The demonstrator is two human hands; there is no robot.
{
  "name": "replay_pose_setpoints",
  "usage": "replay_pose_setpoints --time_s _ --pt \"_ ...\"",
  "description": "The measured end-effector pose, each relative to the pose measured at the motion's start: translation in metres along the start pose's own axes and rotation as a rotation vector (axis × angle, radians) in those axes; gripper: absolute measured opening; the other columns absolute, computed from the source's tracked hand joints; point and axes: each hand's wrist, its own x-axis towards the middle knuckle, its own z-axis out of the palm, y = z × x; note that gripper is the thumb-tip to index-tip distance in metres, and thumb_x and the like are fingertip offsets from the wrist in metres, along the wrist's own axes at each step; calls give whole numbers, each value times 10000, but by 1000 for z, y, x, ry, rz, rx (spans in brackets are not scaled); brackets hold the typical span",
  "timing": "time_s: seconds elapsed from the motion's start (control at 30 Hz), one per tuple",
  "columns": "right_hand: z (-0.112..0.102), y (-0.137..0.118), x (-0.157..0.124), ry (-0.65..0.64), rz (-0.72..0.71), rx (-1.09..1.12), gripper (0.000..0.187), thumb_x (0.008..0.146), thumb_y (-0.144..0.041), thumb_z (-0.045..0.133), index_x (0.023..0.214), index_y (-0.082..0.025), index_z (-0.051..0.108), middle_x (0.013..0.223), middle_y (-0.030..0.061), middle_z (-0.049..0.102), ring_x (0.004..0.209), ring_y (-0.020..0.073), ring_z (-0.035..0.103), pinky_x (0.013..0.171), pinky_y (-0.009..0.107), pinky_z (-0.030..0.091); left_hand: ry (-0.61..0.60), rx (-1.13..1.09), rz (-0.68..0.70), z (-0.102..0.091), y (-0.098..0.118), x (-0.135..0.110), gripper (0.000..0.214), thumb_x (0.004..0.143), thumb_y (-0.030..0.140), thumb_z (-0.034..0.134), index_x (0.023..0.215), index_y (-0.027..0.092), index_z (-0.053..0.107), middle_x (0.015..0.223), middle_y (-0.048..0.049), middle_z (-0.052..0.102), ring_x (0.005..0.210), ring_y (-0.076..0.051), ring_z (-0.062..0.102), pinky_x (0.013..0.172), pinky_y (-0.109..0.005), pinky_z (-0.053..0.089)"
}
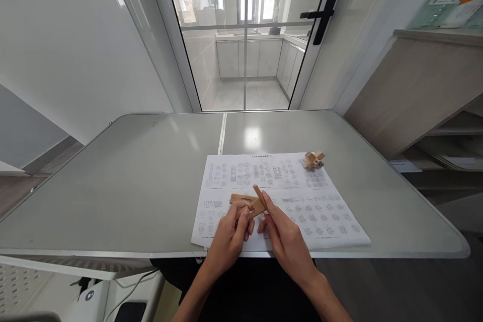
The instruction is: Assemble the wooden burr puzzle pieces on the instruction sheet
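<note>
My left hand (231, 234) is closed around a flat wooden puzzle piece (257, 207) that has a cut-out in it. Between the fingers of my right hand (287, 235) is a narrow wooden puzzle piece (258, 192), tilted and meeting the right end of the flat one. Another slotted wooden piece (236, 198) shows just behind my left fingers; whether it is held or lies on the paper I cannot tell. Under both hands spreads a printed instruction sheet (245, 176) with rows of small diagrams. An assembled wooden burr puzzle (314, 160) sits at the sheet's far right corner.
The grey table (113, 186) has a metal rim and a seam across it. Beyond its far edge stands a glass door (211, 70) with a black handle (324, 15). Shelving (422, 85) is on the right. A phone (130, 312) and a cable lie below the table's left front.
</note>
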Motion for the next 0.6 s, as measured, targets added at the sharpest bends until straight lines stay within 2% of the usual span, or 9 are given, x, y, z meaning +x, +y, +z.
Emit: replay_pose_setpoints --time_s 0.27,0.6 --pt "0 -4 2 -14 11 8 640 1117 -169 372 1728 -330 267 845 12 654 703 159 648 710 284 612 24 7 -7 0 2 2 360 1121 536 384 1123 204 525 700 52 514 617 -130 452 664 -281 405" --pt "1 -1 1 -12 -24 -1 644 1119 -162 370 1726 -351 265 920 36 694 721 159 660 745 286 630 16 6 -35 -2 0 0 389 1110 563 390 1109 204 540 694 47 492 618 -137 409 636 -280 366"
